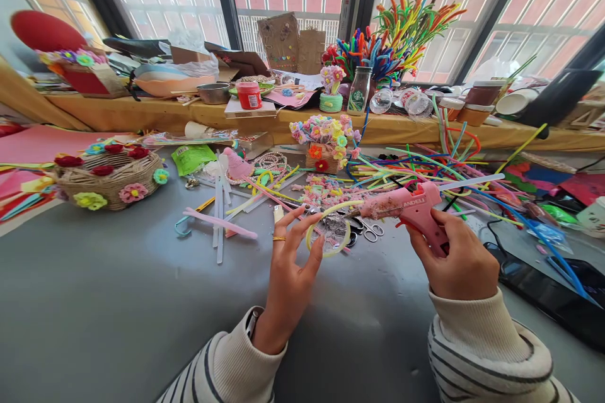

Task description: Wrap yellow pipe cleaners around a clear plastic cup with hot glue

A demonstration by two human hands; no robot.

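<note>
Between the thumb and fingers of my left hand [290, 271] is a pale yellow pipe cleaner [338, 206], bent into a loop with one end sticking out to the right. My right hand [460, 258] grips the handle of a pink hot glue gun [418, 204]. A clear glue stick [472, 182] juts from its back. The gun's nozzle points left, close to the loop's free end; whether they touch I cannot tell. Behind the loop lie scissors [372, 231] and some clear material, partly hidden.
A woven basket with crocheted flowers [127, 179] stands at the left. Loose glue sticks [218, 227] and pink pipe cleaners [222, 223] lie mid-table. A small flower-filled box [321, 157] is farther back. Many pipe cleaners spread rightward; a black phone [553, 302] lies at the right.
</note>
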